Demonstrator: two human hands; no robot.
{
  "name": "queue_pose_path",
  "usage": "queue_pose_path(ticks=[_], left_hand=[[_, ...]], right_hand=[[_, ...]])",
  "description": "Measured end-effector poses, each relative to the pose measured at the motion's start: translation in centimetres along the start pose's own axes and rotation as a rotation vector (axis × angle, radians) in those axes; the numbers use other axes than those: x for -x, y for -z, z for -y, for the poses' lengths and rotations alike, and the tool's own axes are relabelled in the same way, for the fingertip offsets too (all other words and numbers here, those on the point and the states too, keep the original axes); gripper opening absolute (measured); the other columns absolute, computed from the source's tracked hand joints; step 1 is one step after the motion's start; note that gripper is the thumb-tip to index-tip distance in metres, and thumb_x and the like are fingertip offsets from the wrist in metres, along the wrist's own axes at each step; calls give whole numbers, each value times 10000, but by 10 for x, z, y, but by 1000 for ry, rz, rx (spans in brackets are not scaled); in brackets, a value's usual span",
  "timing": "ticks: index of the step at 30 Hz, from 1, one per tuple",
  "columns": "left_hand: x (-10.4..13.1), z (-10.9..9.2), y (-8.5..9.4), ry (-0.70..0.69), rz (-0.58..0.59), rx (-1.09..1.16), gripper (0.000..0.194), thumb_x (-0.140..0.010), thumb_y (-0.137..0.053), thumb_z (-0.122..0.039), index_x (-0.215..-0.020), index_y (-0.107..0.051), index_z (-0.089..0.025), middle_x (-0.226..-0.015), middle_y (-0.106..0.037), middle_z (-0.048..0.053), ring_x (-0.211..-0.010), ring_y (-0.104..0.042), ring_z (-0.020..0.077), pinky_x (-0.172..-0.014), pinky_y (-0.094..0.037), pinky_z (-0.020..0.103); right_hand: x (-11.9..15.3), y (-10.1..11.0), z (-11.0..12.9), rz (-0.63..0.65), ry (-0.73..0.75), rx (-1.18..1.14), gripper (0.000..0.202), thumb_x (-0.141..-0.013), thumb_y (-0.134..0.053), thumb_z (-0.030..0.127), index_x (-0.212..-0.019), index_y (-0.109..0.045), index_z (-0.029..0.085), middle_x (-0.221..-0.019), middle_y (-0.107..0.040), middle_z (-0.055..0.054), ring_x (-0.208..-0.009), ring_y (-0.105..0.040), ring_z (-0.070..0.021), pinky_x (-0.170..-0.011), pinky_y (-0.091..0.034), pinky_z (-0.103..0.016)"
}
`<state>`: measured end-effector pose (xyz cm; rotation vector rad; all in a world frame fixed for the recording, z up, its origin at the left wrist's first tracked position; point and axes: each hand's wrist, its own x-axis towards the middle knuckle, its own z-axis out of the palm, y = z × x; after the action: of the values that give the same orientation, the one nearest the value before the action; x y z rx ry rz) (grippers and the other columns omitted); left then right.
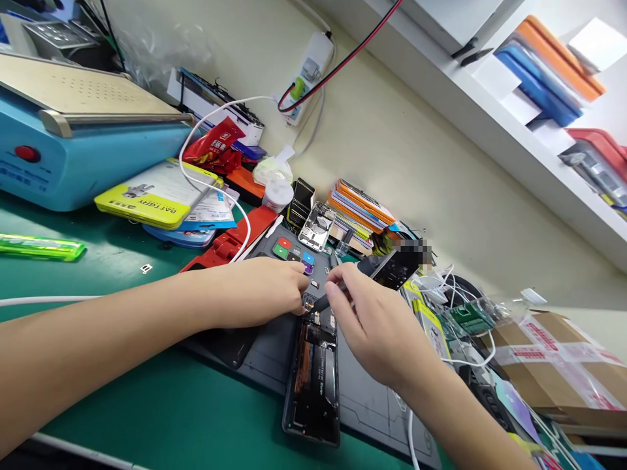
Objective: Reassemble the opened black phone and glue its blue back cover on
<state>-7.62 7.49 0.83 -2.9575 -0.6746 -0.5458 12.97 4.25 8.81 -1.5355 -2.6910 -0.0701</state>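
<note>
An opened smartphone (321, 385) lies on the grey work mat (377, 391), its dark battery and inner parts exposed. My left hand (274, 290) is at the phone's upper end with fingers curled down; what they pinch, if anything, is hidden. In my right hand (365, 320) is a black screwdriver (322, 304), slanting down so that its tip is by the phone's upper end. Below my left wrist a dark flat panel (232, 346) lies partly covered. Coloured square tiles (284, 243) show on the mat just beyond my left hand.
A blue machine with a metal plate (112, 147) stands at the left, beside a yellow battery package (147, 202). Farther back are a silver phone frame (317, 225) and stacked phone cases (362, 205). At right are a plastic bottle (482, 314) and a cardboard box (563, 365).
</note>
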Motion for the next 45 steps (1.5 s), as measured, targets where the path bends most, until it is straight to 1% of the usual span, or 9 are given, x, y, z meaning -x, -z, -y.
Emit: queue_pose_path(ticks=[3, 7, 13, 18, 22, 32, 36, 41, 45], left_hand=[[0, 0, 0, 3, -8, 2, 244, -898, -665, -61, -995, -808, -233, -852, -694, 58, -856, -581, 237, -675, -420, 324], [-1, -1, 2, 12, -6, 3, 246, -892, -676, -64, -1004, -811, -237, -874, -708, 59, -855, -585, 235, -663, -413, 323], [-1, -2, 4, 21, 13, 5, 236, -895, -680, -68, -980, -816, -242, -873, -705, 46, -910, -609, 238, -724, -438, 329], [-2, -1, 3, 38, 25, 4, 263, -892, -685, -62, -1018, -817, -251, -908, -721, 51, -928, -623, 237, -735, -449, 322], [-2, -2, 4, 32, 26, 9, 288, -890, -690, -63, -1056, -818, -260, -899, -718, 48, -930, -629, 243, -748, -461, 329], [-2, 0, 3, 35, 16, 11, 285, -875, -675, -33, -972, -819, -260, -860, -700, 40, -897, -608, 227, -731, -451, 310], [-1, -1, 3, 57, 18, 17, 305, -842, -678, -12, -972, -807, -257, -896, -704, 36, -910, -606, 223, -735, -457, 303], [-2, -1, 8, 172, -17, 18, 353, -796, -636, 40, -980, -785, -222, -1008, -713, 39, -1016, -615, 230, -825, -489, 319], [-2, 3, 13, 375, -107, -12, 379, -834, -568, 30, -1048, -777, -203, -1042, -709, 66, -1029, -600, 262, -863, -507, 373]], right_hand=[[1, 0, 0, 9, 27, -39, 115, -1044, -419, 257, -1077, -529, 254, -918, -721, -20, -724, -666, -209, -624, -386, -302], [1, -2, 1, 7, -18, 21, 188, -1053, -445, 413, -1061, -531, 246, -687, -655, 22, -539, -581, -200, -534, -299, -302], [1, -2, -1, -1, 50, -85, 112, -1035, -435, 236, -1067, -542, 245, -922, -721, -14, -725, -656, -194, -635, -397, -294], [1, -3, -3, -50, 14, 25, 206, -1050, -474, 408, -975, -562, 237, -742, -687, 7, -554, -575, -184, -554, -315, -300], [2, -2, -3, -8, 45, -76, 138, -1052, -416, 253, -1071, -553, 248, -890, -721, -2, -701, -651, -189, -618, -380, -288], [2, -2, -1, 7, 71, -47, 154, -1049, -424, 243, -1128, -556, 237, -926, -732, -17, -715, -664, -199, -615, -377, -300], [2, -2, -1, -19, 43, 7, 180, -1058, -469, 377, -1024, -582, 241, -782, -711, 9, -563, -586, -184, -549, -324, -304], [1, -3, -1, -18, 73, -47, 159, -1051, -422, 240, -1086, -578, 240, -897, -731, -7, -700, -659, -193, -612, -384, -297], [0, -3, -2, -20, 34, 20, 205, -1065, -451, 382, -1078, -594, 236, -765, -702, 10, -557, -592, -188, -544, -333, -301]])
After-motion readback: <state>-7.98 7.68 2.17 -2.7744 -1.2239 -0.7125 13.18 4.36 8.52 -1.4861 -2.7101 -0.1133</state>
